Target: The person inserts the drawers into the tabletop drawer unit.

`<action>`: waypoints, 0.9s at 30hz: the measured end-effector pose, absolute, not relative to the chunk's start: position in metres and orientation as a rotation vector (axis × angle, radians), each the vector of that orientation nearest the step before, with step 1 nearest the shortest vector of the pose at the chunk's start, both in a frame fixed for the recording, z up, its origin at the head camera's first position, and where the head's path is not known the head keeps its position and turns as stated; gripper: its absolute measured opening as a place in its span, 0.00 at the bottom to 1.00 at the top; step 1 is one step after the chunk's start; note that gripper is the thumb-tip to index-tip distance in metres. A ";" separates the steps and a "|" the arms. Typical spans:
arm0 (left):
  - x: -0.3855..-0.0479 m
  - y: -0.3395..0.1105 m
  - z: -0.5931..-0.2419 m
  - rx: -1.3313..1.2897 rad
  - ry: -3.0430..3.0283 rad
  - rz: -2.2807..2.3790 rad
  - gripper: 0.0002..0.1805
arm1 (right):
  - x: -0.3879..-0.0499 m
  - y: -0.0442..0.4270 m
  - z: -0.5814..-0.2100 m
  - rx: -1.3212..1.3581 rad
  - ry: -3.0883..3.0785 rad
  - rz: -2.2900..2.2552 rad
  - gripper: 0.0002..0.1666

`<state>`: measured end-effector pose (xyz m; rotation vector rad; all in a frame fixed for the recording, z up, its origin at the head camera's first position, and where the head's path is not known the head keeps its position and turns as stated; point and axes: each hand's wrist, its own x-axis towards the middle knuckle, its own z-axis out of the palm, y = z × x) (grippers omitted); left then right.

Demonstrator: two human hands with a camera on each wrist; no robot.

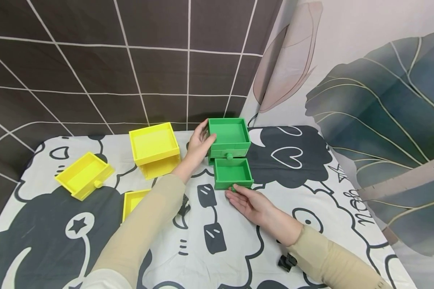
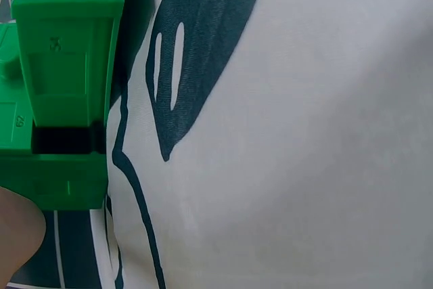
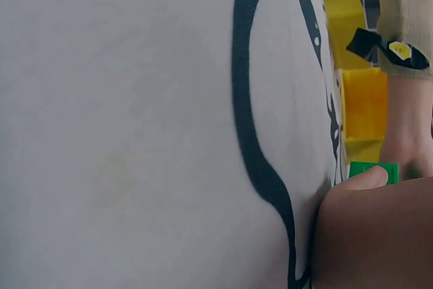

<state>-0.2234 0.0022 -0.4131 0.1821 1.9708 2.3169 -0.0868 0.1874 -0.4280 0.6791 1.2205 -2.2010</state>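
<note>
A small green drawer cabinet [image 1: 229, 132] stands at the back of the cloth-covered surface. Its upper drawer is in, while the lower green drawer [image 1: 233, 170] sticks far out at the front. My left hand [image 1: 198, 146] grips the cabinet by its left side, thumb near the top rim. At the front of the lower drawer, my right hand [image 1: 251, 204] pinches the round knob, its fingers partly under it. The left wrist view shows the cabinet's side and the pulled-out drawer [image 2: 71, 59] with a dark gap under it. In the right wrist view, only a bit of green [image 3: 365, 166] shows past my thumb.
Left of the cabinet stands a yellow cabinet [image 1: 154, 144] with an open front. A yellow drawer [image 1: 84, 174] lies farther left, and another yellow drawer [image 1: 132, 200] is partly behind my left sleeve. A small black object [image 1: 286, 263] lies by my right sleeve.
</note>
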 end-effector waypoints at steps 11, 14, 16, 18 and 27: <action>-0.223 0.003 -0.412 0.157 1.970 2.301 0.37 | -0.094 0.180 -0.429 0.716 1.242 -2.181 0.14; -0.223 0.002 -0.413 0.160 1.965 2.301 0.37 | -0.095 0.181 -0.428 0.719 1.240 -2.175 0.14; -0.224 0.002 -0.414 0.166 1.965 2.303 0.37 | -0.096 0.180 -0.428 0.719 1.244 -2.169 0.14; -0.225 0.001 -0.414 0.169 1.967 2.305 0.37 | -0.097 0.180 -0.427 0.718 1.247 -2.168 0.13; -0.225 0.001 -0.414 0.151 1.970 2.306 0.38 | -0.096 0.175 -0.429 0.720 1.292 -2.161 0.11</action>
